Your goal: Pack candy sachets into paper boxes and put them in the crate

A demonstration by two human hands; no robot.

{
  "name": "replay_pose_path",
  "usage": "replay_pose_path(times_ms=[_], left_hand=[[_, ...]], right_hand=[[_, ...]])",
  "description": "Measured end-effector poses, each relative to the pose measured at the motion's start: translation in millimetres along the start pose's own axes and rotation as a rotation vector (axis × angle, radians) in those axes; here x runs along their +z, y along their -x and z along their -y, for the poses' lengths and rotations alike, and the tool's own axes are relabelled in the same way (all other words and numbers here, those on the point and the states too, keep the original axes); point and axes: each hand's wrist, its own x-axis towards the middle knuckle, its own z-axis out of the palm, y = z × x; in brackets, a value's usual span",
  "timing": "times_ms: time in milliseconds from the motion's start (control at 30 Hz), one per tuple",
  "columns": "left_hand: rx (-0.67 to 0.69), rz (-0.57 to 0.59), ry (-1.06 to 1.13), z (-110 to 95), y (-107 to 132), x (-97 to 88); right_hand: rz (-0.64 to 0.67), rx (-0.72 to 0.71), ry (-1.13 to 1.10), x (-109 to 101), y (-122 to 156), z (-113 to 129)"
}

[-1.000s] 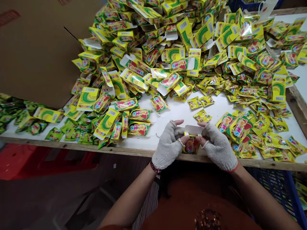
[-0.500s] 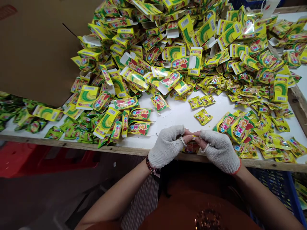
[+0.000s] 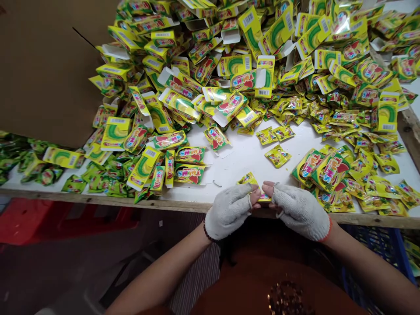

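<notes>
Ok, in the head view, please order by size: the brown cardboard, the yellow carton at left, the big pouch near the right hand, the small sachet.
Largest: the cardboard. Then the carton and the pouch, which look alike; the pouch is nearer the camera, so I do not rank them. Smallest: the sachet.

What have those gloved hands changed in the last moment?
The left hand and right hand have drawn slightly apart after closing together, and the white flap of the carton they held no longer shows. A yellow printed piece now sticks out from under their fingers, toward the table's middle. The piles of yellow cartons and sachets on the white table stayed as they were.
</notes>
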Motion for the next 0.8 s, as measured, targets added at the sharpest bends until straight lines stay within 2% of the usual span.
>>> replay_pose_path(times_ms=[167, 233, 300, 400, 500, 567, 633, 700, 800], left_hand=[[0.282, -0.055, -0.227, 0, -14, -3.3], [0.301, -0.072, -0.273, -1, -16, -3.1], [0.224, -0.06, -0.274, -1, -15, -1.6], [-0.063, -0.04, -0.21, -4, -13, 0.4], [-0.384, -0.092, -0.011, -16, -21, -1.0], [-0.517, -0.122, 0.178, -28, -37, -0.9], [-0.552, -0.129, 0.339, -41, -58, 4.9], [-0.506, -0.12, 0.413, -49, -82, 19.0], [-0.435, -0.02, 0.29, -51, -113, 50.5]], right_hand=[[-0.136, 0.021, 0.017, 4, 1, -1], [-0.118, 0.013, 0.015, 3, -1, -1], [-0.081, 0.033, 0.015, 1, -5, -1], [-0.064, 0.089, 0.002, 2, -11, 4], [-0.199, 0.054, 0.043, -1, -10, 13], [-0.333, 0.022, 0.075, -10, -3, 20], [-0.442, 0.088, 0.134, -27, 8, 26], [-0.506, 0.239, 0.252, -48, 24, 28], [-0.46, 0.496, 0.482, -72, 48, 22]])
